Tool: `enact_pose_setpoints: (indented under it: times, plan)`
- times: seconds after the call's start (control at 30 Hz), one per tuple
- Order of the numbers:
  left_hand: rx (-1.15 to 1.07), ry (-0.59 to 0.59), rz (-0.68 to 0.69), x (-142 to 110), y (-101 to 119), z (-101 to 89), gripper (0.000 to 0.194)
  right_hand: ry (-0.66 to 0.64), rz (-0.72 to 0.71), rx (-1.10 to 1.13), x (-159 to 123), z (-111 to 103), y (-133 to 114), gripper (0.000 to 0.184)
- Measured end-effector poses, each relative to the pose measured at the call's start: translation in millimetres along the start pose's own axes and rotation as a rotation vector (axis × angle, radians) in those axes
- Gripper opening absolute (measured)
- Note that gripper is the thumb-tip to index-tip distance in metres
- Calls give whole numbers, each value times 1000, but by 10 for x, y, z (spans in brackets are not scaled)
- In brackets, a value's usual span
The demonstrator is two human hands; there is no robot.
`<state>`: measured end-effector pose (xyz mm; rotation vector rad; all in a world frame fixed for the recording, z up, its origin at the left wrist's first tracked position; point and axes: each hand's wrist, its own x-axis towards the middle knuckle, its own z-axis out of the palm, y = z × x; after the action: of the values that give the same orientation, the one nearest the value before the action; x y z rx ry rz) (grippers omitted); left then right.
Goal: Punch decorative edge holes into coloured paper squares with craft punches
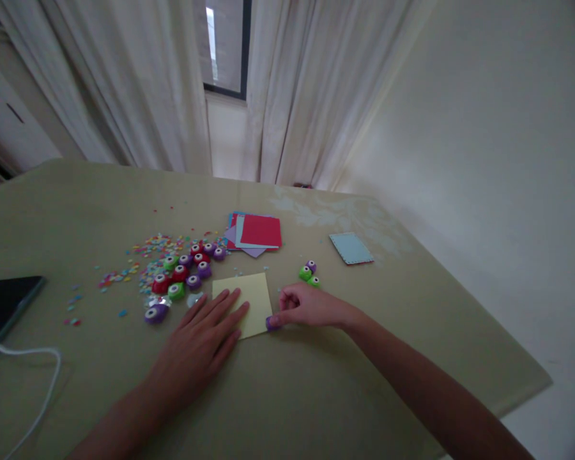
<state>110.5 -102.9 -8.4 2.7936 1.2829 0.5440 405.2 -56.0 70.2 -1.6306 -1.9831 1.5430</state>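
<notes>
A square sheet of yellow paper (256, 297) lies in front of me, turned slightly. My left hand (206, 329) rests flat on its left part, fingers stretched out and pressing it to the table. At the lower right corner of the sheet, my right hand (301, 306) pinches a small purple paper punch (271, 323) between thumb and fingers. The punch touches the paper's edge; most of it is hidden by the hand. Just beyond the right hand sit green punches (305, 273) with eye-like tops and a purple one (311, 266).
Several red, purple and green punches (179, 273) cluster left of the sheet among colourful paper confetti (160, 245). Behind lies a stack of coloured paper squares (261, 231). A light blue card (351, 248) with a punched edge lies right. A dark device (7, 306) and white cable (52, 377) are left.
</notes>
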Motion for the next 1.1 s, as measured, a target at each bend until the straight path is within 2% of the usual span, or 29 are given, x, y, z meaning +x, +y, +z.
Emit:
enact_pose_setpoints:
  times: [0.2,0.4,0.6,0.77,0.87,0.93,1.0,1.07,1.1]
  plan:
    - [1,53,21,0,-4,39,50,-74,115,-221,90,-71,-157,50]
    - [-7,74,18,-6,9,67,49,-152,195,-367,134,-89,-238,58]
    - [-6,84,18,-10,12,77,49,-147,199,-345,139,-75,-224,65]
    - [-33,93,9,-11,5,100,49,-57,131,-209,36,-88,-195,50]
    - [-41,89,2,-8,7,107,49,37,32,-119,-82,-78,-154,36]
    - [-33,94,12,-3,6,107,49,72,-49,-65,-166,-55,-111,34]
    - [-18,102,22,0,2,108,49,95,-107,-90,-241,-27,-56,26]
    - [0,109,29,-1,-2,112,49,158,-116,-211,-302,3,4,10]
    - [8,114,31,-4,-4,116,49,200,-109,-277,-327,19,30,11]
